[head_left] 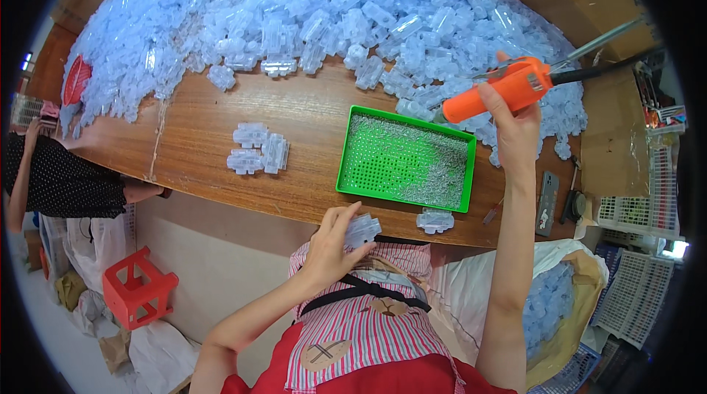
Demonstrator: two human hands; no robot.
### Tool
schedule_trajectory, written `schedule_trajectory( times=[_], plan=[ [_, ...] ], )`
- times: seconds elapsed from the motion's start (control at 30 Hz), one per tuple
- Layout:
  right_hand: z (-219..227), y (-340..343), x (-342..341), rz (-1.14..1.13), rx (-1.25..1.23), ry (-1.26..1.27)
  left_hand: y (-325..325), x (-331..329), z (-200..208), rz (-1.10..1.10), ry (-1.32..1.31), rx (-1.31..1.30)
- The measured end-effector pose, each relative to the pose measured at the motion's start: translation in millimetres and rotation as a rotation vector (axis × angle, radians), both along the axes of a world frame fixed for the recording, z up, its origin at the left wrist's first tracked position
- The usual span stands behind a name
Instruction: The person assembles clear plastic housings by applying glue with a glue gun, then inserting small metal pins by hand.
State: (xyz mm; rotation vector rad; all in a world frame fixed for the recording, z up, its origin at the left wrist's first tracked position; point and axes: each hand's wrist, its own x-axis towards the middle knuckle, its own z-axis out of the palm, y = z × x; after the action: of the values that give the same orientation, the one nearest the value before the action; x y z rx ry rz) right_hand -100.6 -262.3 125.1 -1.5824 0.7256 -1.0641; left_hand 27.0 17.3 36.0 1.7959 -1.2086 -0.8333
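Observation:
My left hand (328,247) is closed on a clear plastic part (363,230), held just off the table's near edge, above my lap. In my right hand (520,125) is an orange electric screwdriver (495,93) with a black cable. Its nose points left and down, over the far right rim of a green tray (372,173). Small silver screws (448,166), too fine to tell singly, cover much of that tray, thickest on its right side. Another clear part (434,221) lies between the tray and the table edge. Three more clear parts (275,153) sit together to the left.
A large heap of clear plastic parts (258,11) fills the table's far side. On the right are a phone (547,202), cardboard (615,121) and a sack of clear parts (549,305). A red stool (140,287) stands at lower left; another person (62,173) is at far left.

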Motion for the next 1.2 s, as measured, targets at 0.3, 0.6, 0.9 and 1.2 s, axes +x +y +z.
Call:
schedule_trajectory(
  times=[0.3,0.6,0.9,1.2],
  plan=[
    [-12,43,-10,0.205,0.086,-0.112,29,-22,-24,0.058,0.481,0.320],
    [-40,139,-13,0.239,0.078,-0.149,18,-39,-55,0.098,1.024,0.316],
    [-61,163,-6,0.265,0.088,-0.287,21,-47,-57,0.056,0.977,0.311],
    [-72,169,-3,0.282,0.060,-0.277,20,-52,-53,0.121,0.975,0.303]
  ],
)
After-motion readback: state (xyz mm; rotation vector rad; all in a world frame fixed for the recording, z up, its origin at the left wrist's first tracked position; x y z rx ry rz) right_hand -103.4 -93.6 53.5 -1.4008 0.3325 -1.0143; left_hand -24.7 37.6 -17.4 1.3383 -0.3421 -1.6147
